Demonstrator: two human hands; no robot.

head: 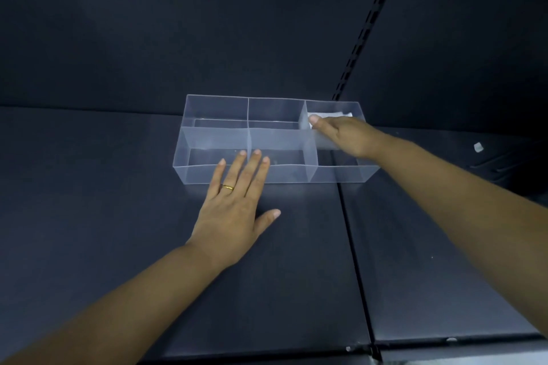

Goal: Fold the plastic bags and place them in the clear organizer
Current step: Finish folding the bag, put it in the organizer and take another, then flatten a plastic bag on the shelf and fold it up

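Your left hand (234,201) is lying flat, fingers straight, steadying the clear organizer (341,175). Your right hand (347,135) is setting 1 folded bag (329,114) into the right-end compartment. Its fingers are hidden, so I cannot tell the grip. Next you'd be releasing and withdrawing.

The scene is dim, with a cold bluish cast over the dark surface (118,216). Light from above leaves a soft sheen in front of the clear organizer (341,175) and pale glare on its walls. The white plastic bag (332,113) is the brightest spot. The upper corners sink to near black, and wide-angle distortion stretches the edges
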